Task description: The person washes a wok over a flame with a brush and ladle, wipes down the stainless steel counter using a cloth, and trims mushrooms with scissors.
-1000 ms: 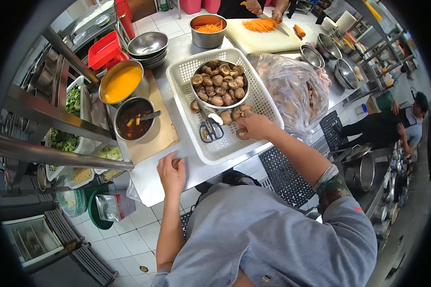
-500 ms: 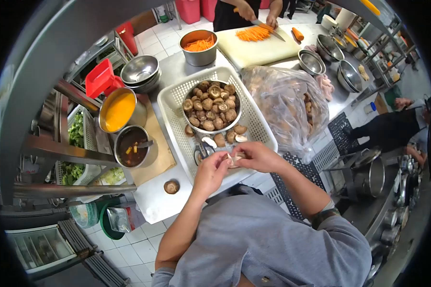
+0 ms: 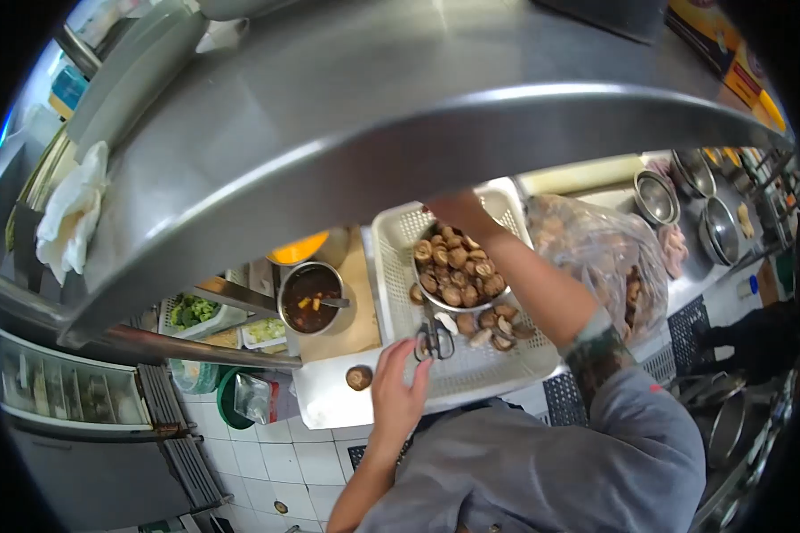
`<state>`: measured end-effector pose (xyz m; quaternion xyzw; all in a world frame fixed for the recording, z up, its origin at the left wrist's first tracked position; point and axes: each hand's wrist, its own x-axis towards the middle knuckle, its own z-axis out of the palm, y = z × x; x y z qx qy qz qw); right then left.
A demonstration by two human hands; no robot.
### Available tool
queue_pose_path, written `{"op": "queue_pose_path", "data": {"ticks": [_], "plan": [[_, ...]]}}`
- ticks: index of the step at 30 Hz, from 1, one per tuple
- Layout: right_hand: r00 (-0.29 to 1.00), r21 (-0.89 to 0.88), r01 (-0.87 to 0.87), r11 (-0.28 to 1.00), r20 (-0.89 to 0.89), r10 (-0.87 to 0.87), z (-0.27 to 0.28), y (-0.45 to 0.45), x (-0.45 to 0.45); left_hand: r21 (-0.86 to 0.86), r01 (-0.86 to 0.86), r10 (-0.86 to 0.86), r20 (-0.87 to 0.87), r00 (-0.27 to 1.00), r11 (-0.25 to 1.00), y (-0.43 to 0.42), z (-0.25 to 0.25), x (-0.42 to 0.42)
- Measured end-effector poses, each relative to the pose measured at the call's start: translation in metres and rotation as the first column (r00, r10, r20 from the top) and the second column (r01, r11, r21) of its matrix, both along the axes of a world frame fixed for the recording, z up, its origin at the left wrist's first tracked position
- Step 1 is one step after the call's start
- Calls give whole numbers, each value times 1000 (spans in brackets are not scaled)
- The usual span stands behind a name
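Observation:
My left hand (image 3: 396,388) is at the near left edge of the white perforated basket (image 3: 384,266), thumb and fingers apart. Its fingertips are right beside the black-handled scissors (image 3: 435,343); whether they touch is unclear. My right arm stretches over a steel bowl (image 3: 420,282) heaped with brown mushrooms (image 3: 458,258). The right hand (image 3: 460,211) is at the basket's far side, its fingers hidden behind the metal shelf edge. Several loose mushrooms (image 3: 500,325) and a pale cut piece (image 3: 446,322) lie in the basket, near the bowl. One mushroom (image 3: 358,377) sits on the steel table.
A steel shelf (image 3: 329,160) overhangs the far table. On the left stand a pot of dark sauce with a ladle (image 3: 311,298) and an orange-filled pot (image 3: 299,250). A clear plastic bag (image 3: 596,258) of mushrooms lies right of the basket. Steel bowls (image 3: 656,197) stand beyond it.
My hands have parted from a small pale piece they held together. The right reached forward past the bowl; the left moved beside the scissors. The view shifted, and the shelf now covers the far side.

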<state>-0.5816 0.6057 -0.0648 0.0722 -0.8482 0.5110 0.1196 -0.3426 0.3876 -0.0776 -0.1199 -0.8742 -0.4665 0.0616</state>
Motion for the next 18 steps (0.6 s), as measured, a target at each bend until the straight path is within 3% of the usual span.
{"op": "queue_pose_path", "data": {"ticks": [2, 4, 6, 9, 11, 12, 14, 15, 16, 17, 18], "plan": [[999, 190, 44, 981, -20, -41, -10, -23, -66, -44, -170, 172, 64, 983, 985, -38, -5, 15], [995, 380, 100, 919, -46, -89, -20, -38, -117, 73, -320, 306, 158, 939, 944, -54, 20, 34], [990, 514, 136, 847, -90, -105, -22, -43, -147, 203, -391, 336, 260, 905, 898, -67, 36, 56], [985, 712, 162, 684, -162, -65, -38, -42, -184, 564, -403, 122, 469, 875, 721, -55, 108, 70], [987, 887, 119, 447, -157, 47, -50, -41, -210, 730, -167, -212, 396, 893, 663, -57, 160, 64], [983, 962, 82, 261, -122, 138, -64, -37, -227, 720, 48, -367, 294, 883, 692, -62, 181, 54], [969, 987, 78, 141, -108, 221, -81, -39, -252, 676, 289, -435, 52, 899, 678, -44, 208, 31], [994, 901, 64, 429, -95, 50, -63, -44, -241, 692, 320, -451, 9, 892, 647, -48, 210, 35], [993, 668, 117, 735, -71, -94, -41, -52, -228, 707, 351, -467, -34, 884, 614, -52, 211, 38], [975, 360, 223, 906, -69, -212, -22, -59, -218, 748, 359, -470, -71, 880, 559, -57, 206, 44], [870, 615, 428, 662, -478, -118, -27, -50, -232, 779, 392, -499, -118, 859, 490, -63, 199, 46]]}}
